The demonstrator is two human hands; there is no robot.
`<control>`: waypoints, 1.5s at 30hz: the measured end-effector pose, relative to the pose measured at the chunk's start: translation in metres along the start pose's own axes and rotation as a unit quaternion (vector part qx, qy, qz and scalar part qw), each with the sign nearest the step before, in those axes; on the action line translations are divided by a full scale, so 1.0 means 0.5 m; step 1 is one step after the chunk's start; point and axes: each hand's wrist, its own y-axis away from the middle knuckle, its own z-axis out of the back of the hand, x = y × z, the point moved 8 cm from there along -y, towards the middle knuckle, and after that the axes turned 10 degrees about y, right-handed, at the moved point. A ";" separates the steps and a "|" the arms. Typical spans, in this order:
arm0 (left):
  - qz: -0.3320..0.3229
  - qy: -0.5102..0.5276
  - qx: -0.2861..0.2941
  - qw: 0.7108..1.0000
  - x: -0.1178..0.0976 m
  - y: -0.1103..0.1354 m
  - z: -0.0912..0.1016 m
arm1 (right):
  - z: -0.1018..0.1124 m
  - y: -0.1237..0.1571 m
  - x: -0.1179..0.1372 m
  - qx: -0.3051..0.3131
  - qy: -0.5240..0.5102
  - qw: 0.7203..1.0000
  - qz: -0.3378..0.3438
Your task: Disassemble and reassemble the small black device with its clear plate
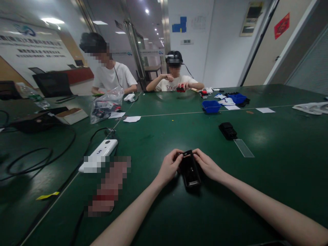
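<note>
Left hand (170,164) gripping left side of black case (190,171), right hand (207,165) its right — case being held well in from far edge of surface (156,136), clear strip (244,148) lying nearer it

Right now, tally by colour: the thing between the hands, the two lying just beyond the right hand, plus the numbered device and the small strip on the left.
Black: 2 (hollow case between left hand and right hand; bulky item)
Clear: 1 (flat sheet)
White: 1 (device marked 5)
Yellow: 1 (strip)
Total: 5
</note>
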 end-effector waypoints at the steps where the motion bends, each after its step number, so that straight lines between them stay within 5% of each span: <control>1: -0.002 -0.003 -0.005 1.000 0.000 0.000 0.002 | 0.002 -0.002 0.000 0.000 0.013 1.000 0.002; 8: -0.012 -0.028 -0.020 0.999 0.002 -0.003 0.010 | 0.055 -0.006 0.026 -0.042 0.220 0.974 0.033; 11: -0.009 -0.037 -0.022 0.999 0.002 -0.003 0.012 | 0.122 -0.004 0.032 -0.086 0.423 0.902 -0.009; 15: -0.004 -0.045 -0.025 0.999 0.000 -0.002 0.012 | 0.244 0.013 -0.009 -0.119 0.600 0.773 -0.171; 19: 0.001 -0.045 -0.026 0.999 -0.002 -0.001 0.011 | 0.319 0.038 -0.087 -0.080 0.598 0.737 -0.304; 26: 0.009 -0.035 -0.023 0.999 -0.003 0.001 0.008 | 0.283 0.033 -0.110 -0.040 0.589 0.749 -0.301; 37: 0.000 -0.061 -0.013 0.998 -0.006 0.001 0.003 | 0.076 0.002 0.020 0.016 0.552 0.833 -0.046; 41: -0.008 -0.059 -0.013 0.998 -0.008 0.000 0.002 | 0.072 0.007 0.049 -0.042 0.364 0.930 0.024; 43: -0.012 -0.061 -0.014 0.998 -0.007 -0.001 0.002 | 0.082 0.007 0.051 -0.075 0.190 0.978 0.031; 45: -0.015 -0.067 -0.014 0.998 -0.007 -0.001 0.002 | 0.085 0.006 0.043 -0.095 -0.007 0.995 0.012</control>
